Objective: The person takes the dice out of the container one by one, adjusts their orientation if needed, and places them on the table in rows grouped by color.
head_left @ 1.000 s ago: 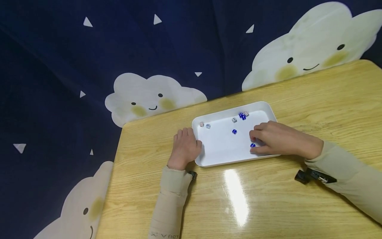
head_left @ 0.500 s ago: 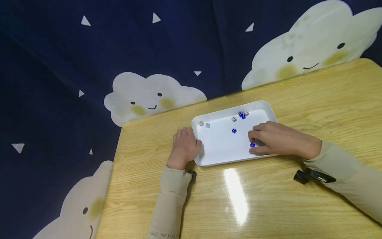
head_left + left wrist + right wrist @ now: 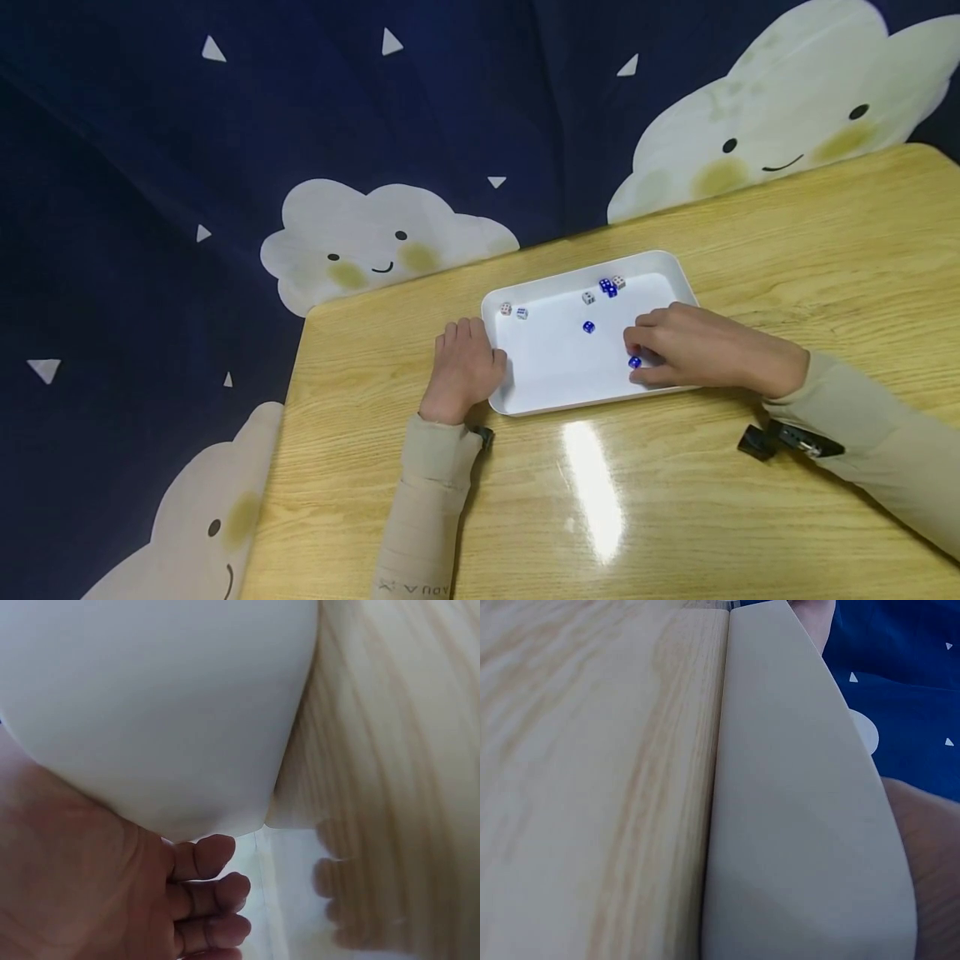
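A shallow white tray (image 3: 555, 367) lies on the wooden table. At its left end my left hand (image 3: 463, 367) grips the wall, thumb over the rim; in the left wrist view the curled fingers (image 3: 214, 892) show beside the tray's outer side. My right hand (image 3: 675, 346) reaches over the right end, index finger and thumb curled round a small blue die (image 3: 634, 362) near the tray floor. Whether both digits press on it is hard to see. Another blue die (image 3: 588, 327) lies mid-tray. The right wrist view shows mainly the tray's outer wall (image 3: 795, 795).
Along the tray's back wall are two touching blue dice (image 3: 608, 288), a white die (image 3: 618, 282) beside them and another white die (image 3: 588, 297). Two white dice (image 3: 514, 312) sit in the back left corner. A dark blue cloud-print curtain (image 3: 450, 108) hangs behind the table (image 3: 360, 383).
The right thumb tip has shifted very slightly beside the blue die. The left hand, tray and other dice keep their places.
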### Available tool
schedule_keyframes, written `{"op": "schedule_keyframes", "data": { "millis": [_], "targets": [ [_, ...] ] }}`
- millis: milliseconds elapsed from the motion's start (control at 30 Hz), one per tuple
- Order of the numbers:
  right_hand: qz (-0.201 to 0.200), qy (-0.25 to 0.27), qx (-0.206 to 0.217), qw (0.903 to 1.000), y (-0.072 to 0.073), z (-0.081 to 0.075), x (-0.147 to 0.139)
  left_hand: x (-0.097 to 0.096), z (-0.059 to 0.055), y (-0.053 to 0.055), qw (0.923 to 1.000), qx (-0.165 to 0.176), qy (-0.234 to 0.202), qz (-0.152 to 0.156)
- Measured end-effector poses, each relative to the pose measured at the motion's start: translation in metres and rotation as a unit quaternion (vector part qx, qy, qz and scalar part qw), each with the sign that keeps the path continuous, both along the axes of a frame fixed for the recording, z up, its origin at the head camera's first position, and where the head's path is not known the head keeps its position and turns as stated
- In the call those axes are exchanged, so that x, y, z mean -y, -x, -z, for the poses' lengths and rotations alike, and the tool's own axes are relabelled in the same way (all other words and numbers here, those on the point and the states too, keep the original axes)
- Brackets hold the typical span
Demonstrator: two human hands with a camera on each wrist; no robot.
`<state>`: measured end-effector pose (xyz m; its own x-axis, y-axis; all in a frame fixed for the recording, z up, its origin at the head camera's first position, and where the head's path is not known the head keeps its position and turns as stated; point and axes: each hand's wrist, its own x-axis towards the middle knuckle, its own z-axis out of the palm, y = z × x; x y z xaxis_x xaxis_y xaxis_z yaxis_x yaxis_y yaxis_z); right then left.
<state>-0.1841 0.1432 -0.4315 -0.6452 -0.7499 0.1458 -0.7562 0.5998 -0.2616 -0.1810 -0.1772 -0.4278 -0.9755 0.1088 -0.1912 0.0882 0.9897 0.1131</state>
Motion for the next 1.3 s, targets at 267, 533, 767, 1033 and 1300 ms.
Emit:
{"op": "schedule_keyframes", "data": {
  "millis": [267,533,767,1033,1300],
  "targets": [
    [-0.003,0.003,0.0,1.0,0.0009,0.0003,-0.0005,0.0011,0.0006,0.0001,1.0,-0.002,0.001,0.004],
    [-0.009,0.012,-0.007,0.9999,0.0015,0.0022,-0.001,0.001,0.0004,0.0005,1.0,0.003,0.002,0.001],
    [-0.02,0.03,-0.028,0.999,0.002,0.0031,-0.0008,0.0012,0.001,0.0005,1.0,0.004,0.005,0.001],
    [-0.021,0.027,-0.02,0.9992,0.0026,0.0033,-0.001,0.0019,0.0019,0.0011,1.0,-0.003,0.001,0.005],
    [-0.021,0.025,-0.014,0.9994,0.0029,0.003,-0.0014,0.0019,0.0025,0.0023,1.0,-0.001,0.003,0.007]
  ]
}}
